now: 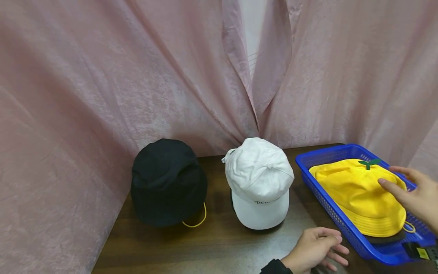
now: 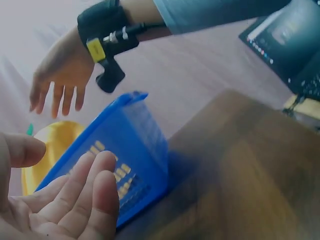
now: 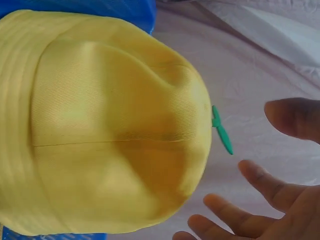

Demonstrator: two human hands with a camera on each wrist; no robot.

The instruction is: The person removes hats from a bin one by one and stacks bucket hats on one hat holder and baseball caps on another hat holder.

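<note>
Hovering over the yellow hat (image 1: 359,198), the right hand (image 1: 415,196) has its fingers (image 1: 390,186) spread and released, holding nothing. The hat lies crown-up in the blue basket (image 1: 328,205) at the right end of the bench (image 1: 212,243), its green stalk (image 1: 369,163) poking from the top at the far side. In the head view the fingertips reach in from the right above the near slope of the crown, close to the fabric; whether they actually touch it I cannot tell. The right wrist view shows the fingers apart from the hat, fanned out past the crown on the stalk side with pink cloth showing between them and the yellow fabric.

The left hand (image 1: 316,249) rests low on the bench just in front of the basket's near left wall, fingers loosely curled and gripping nothing. From the left wrist view its palm lies relaxed with the basket wall close beyond the fingertips, not touching.

Further left on the bench sit a white cap (image 1: 258,182), brim toward the person, and a black hat (image 1: 167,182) with a yellow cord (image 1: 196,222) looping out beneath its rim. The two stand near each other, well apart from the basket. A pink curtain (image 1: 102,76) hangs behind everything.
</note>
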